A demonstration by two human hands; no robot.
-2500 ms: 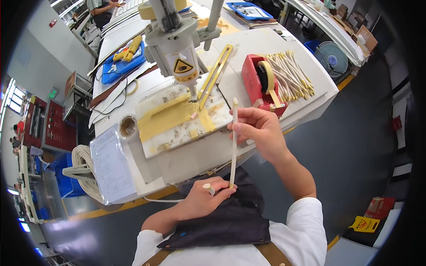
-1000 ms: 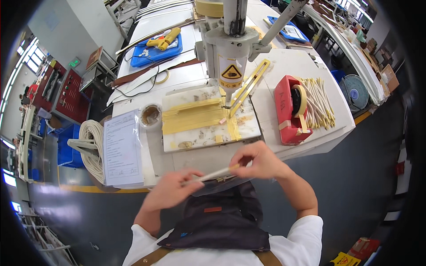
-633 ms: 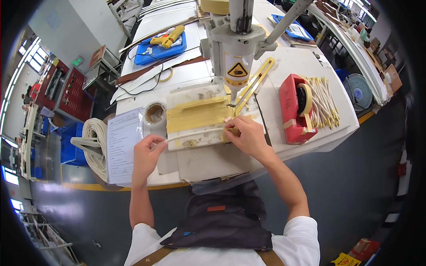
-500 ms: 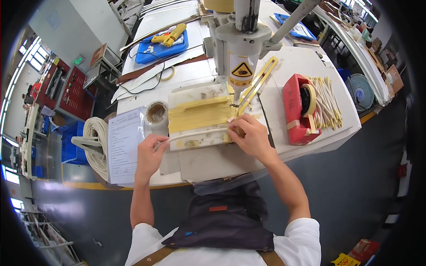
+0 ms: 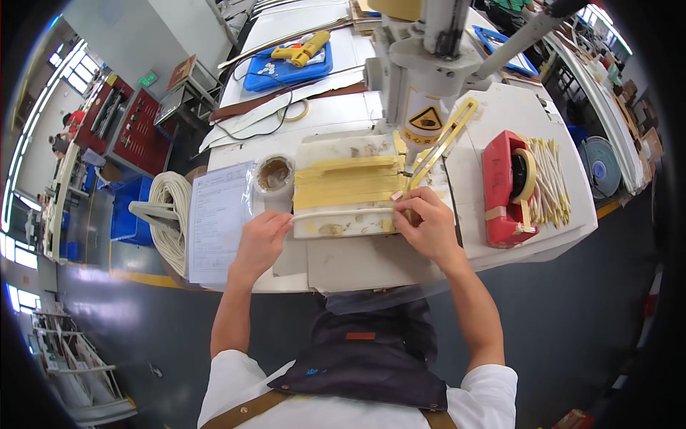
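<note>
A thin white cord (image 5: 343,211) stretches between my hands, over the near edge of a pale block (image 5: 350,227) covered partly with yellow tape (image 5: 346,187). My left hand (image 5: 263,239) pinches its left end. My right hand (image 5: 427,223) has thumb and forefinger closed at its right end, beside the block's right edge; the fingertips partly hide that end. Just behind my right hand stands a grey press (image 5: 429,79) with a yellow warning label and a slotted yellow bar (image 5: 446,139) next to its tip.
Right of the block are a red tape dispenser (image 5: 500,187) and a bundle of white cord pieces (image 5: 549,179) with yellowish ends. At left lie a round tub (image 5: 274,175), a printed sheet (image 5: 214,222) and a cord coil (image 5: 170,214). A blue tray (image 5: 289,71) holds a yellow glue gun (image 5: 307,50).
The cord has gone from slightly bent to nearly straight along the block's near edge. My left hand has turned its fingers toward the block. The whole view has shifted.
</note>
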